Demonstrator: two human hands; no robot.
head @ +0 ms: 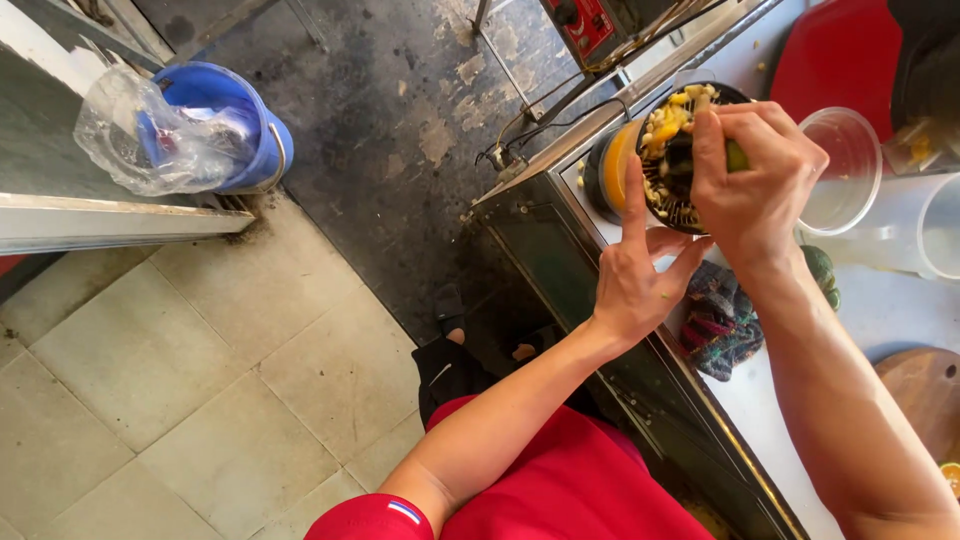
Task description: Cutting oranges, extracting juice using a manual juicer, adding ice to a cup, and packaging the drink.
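My right hand [755, 175] presses a green citrus half [737, 156] down onto the cone of an orange juicer [620, 165]. Yellow pulp and seeds lie in its black strainer [668, 130]. My left hand [640, 270] steadies the juicer's near side, index finger stretched up along the strainer's rim and the other fingers spread. The juicer stands on a white counter [880, 310] at the upper right.
A clear plastic cup [845, 170] and a clear container [925, 235] stand right of the juicer. A multicoloured cloth [720, 320], a wooden board [925, 395] and a red tray [835, 55] are on the counter. A blue bucket [225, 125] with plastic bag sits on the floor.
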